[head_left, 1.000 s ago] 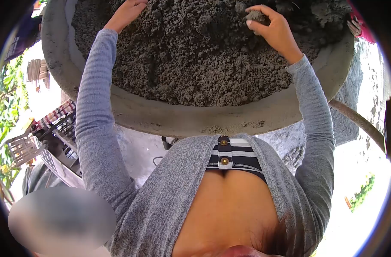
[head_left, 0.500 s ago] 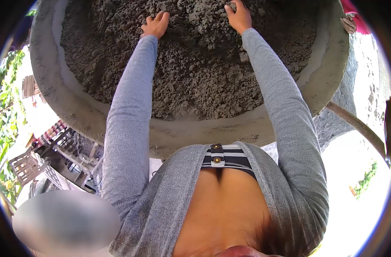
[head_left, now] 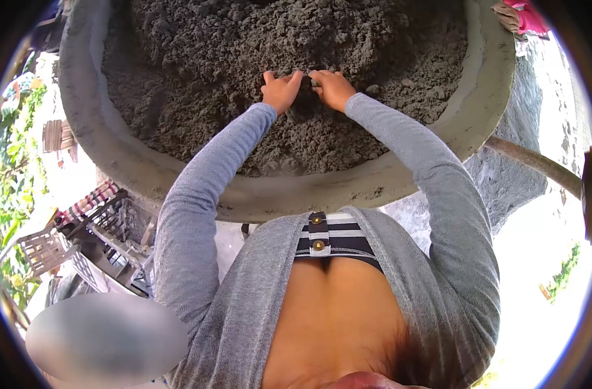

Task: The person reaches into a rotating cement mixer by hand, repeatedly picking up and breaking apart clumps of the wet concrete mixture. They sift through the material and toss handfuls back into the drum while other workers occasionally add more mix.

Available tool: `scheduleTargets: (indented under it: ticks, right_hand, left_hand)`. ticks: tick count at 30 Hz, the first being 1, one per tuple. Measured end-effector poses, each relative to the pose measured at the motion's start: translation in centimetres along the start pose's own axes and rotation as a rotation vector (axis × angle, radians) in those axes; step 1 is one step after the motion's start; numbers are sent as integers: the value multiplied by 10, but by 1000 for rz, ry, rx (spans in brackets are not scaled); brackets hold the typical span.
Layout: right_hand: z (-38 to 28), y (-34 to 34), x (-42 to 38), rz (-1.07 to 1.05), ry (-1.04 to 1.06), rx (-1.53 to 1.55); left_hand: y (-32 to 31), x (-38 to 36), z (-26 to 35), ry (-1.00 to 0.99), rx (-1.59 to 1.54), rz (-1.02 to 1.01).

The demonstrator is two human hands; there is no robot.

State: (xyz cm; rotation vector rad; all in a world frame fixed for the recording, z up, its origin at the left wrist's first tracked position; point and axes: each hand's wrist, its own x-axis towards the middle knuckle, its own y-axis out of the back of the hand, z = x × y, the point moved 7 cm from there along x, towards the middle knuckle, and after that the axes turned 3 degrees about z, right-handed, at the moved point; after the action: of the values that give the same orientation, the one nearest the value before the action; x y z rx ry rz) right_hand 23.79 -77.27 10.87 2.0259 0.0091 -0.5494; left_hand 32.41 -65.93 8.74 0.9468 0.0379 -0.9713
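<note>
A wide round basin with a pale, dusty rim holds a heap of crumbly grey-brown soil. Close together near the middle of the heap, both my hands touch the soil. My left hand has its thumb and fingers apart, with some fingertips hidden by clods. A short gap away, my right hand rests with bent, parted fingers against the loose soil. Neither hand visibly grips anything firm. Grey sleeves cover both my arms, which reach over the near rim.
At the upper right, another person's hand with a pink sleeve lies at the basin rim. A wooden pole sticks out to the right, by a large grey rock. Slatted crates and a striped cloth are at left.
My hands have come inward and back toward my body, from wide apart on the far soil to nearly touching. Soil between and ahead of them has shifted. The view has tilted slightly.
</note>
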Motion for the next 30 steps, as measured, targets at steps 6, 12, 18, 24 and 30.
scheduleTargets:
  ticks: [6,12,18,24,30]
  right_hand:
    - [-33,93,-25,-28,185,56]
    - [-88,241,-110,546,350,549]
    - [-35,149,-101,472,361,100]
    - [-58,240,-170,1204,462,18]
    - [-5,194,-149,451,14,761]
  left_hand:
    - [81,-37,40,103,-341,-200]
    - [226,-147,134,-752,-180,680]
    - [118,-130,60,-446,165,-20]
    - [174,-176,83,-626,126,369]
    - [169,-200,69,-544,188,362]
